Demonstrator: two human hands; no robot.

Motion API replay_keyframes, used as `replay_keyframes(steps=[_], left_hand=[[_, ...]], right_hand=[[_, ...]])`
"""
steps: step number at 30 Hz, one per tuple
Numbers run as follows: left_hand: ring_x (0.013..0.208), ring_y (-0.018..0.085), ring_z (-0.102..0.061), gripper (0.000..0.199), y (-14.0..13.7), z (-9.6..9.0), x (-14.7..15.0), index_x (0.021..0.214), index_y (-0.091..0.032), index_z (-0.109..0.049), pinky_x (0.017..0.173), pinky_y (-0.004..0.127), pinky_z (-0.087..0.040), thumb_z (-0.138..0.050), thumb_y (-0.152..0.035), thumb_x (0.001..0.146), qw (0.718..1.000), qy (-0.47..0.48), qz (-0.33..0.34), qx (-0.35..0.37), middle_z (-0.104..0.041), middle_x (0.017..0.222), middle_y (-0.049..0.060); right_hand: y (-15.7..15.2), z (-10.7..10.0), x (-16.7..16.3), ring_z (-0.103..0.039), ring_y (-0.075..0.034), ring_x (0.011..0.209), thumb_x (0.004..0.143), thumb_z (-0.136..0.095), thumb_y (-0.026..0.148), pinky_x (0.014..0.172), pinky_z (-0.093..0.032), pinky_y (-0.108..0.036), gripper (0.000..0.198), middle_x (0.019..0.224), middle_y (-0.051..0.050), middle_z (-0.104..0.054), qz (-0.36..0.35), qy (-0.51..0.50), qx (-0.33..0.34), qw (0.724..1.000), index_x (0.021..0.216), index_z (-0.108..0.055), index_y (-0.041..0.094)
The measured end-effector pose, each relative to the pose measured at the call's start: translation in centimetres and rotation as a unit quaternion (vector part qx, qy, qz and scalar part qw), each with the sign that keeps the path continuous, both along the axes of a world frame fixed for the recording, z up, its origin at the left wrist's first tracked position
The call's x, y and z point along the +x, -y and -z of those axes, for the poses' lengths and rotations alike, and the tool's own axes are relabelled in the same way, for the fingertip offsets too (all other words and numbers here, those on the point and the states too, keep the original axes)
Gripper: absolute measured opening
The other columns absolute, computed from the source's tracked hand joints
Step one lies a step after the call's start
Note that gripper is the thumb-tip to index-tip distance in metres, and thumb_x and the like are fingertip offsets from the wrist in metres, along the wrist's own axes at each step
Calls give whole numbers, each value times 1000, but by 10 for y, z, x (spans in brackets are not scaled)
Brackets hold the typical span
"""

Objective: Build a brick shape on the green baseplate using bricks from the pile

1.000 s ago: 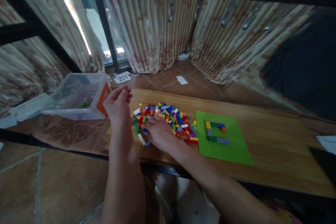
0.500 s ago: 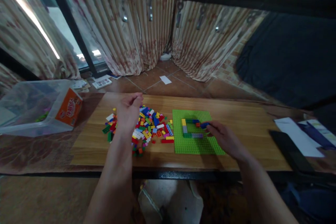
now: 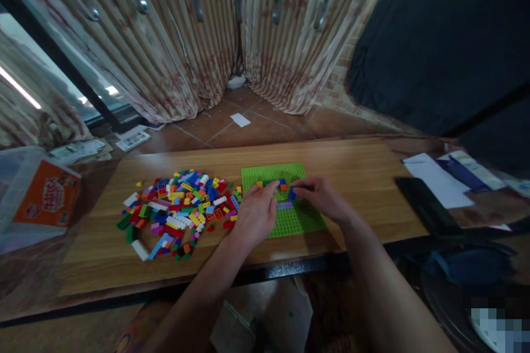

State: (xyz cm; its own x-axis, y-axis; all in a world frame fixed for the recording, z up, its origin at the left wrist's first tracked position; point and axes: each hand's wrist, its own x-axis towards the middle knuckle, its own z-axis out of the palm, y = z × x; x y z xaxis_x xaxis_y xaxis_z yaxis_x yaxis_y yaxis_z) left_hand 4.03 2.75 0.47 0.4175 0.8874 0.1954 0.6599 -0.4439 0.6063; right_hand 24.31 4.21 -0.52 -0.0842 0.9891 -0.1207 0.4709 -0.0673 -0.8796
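A green studded baseplate (image 3: 306, 224) lies on the wooden board, carrying a partial outline of coloured bricks. In the outline I make out a yellow brick (image 3: 259, 183), an orange brick (image 3: 283, 187) with blue beside it, and a lilac brick (image 3: 285, 206). My left hand (image 3: 255, 212) rests over the outline's left side and hides part of it; its fingers reach forward and apart, with nothing visible between them. Pinched in the fingertips of my right hand (image 3: 323, 197) is a blue brick (image 3: 292, 194), at the right side of the outline, low over the plate.
A heap of loose bricks (image 3: 178, 209) spreads left of the baseplate. Further left stands a clear plastic bin (image 3: 20, 220) with an orange label. On the right lie a black flat object (image 3: 433, 209) and white papers (image 3: 439, 179). The board's front edge runs close to my forearms.
My left hand has moved right, from above the heap to the baseplate. My right hand still holds the blue brick near the outline's right side. The camera view has turned and shifted.
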Motion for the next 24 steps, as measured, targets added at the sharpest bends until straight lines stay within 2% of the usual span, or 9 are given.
replay_keyframes(steps=[6, 12, 18, 24], left_hand=[[103, 25, -56, 45, 0, 9, 1, 133, -19, -49, 95, 43, -42, -46, -15, 88, 1000, -18, 12, 16, -70, 111, 5], [104, 25, -56, 47, 1, 12, 7, 134, -19, -48, 94, 44, -41, -47, -15, 88, 999, -33, 21, 7, -70, 111, 6], [104, 24, -56, 45, 1, 14, 8, 133, -20, -48, 95, 43, -41, -46, -16, 88, 1000, -20, 16, 4, -70, 111, 5], [103, 24, -57, 44, 1, 17, 8, 132, -19, -49, 96, 43, -41, -46, -16, 88, 1000, -6, 7, 1, -71, 108, 5]], right_hand=[[-2, 7, -10, -61, -16, 72, 82, -56, 32, 68, -45, -28, 26, 77, -2, -72, -23, 29, 43, 998, 94, -75, 18], [-4, 9, -14, -65, -16, 78, 81, -58, 27, 73, -47, -27, 20, 86, -2, -74, -30, 33, 54, 998, 91, -74, 19], [-1, 5, -17, -66, -16, 76, 82, -60, 29, 70, -47, -27, 18, 84, -1, -75, -5, 68, 64, 996, 87, -76, 22], [0, 6, -22, -66, -16, 73, 80, -62, 24, 69, -47, -27, 16, 83, -2, -75, 31, 68, 55, 996, 86, -76, 20]])
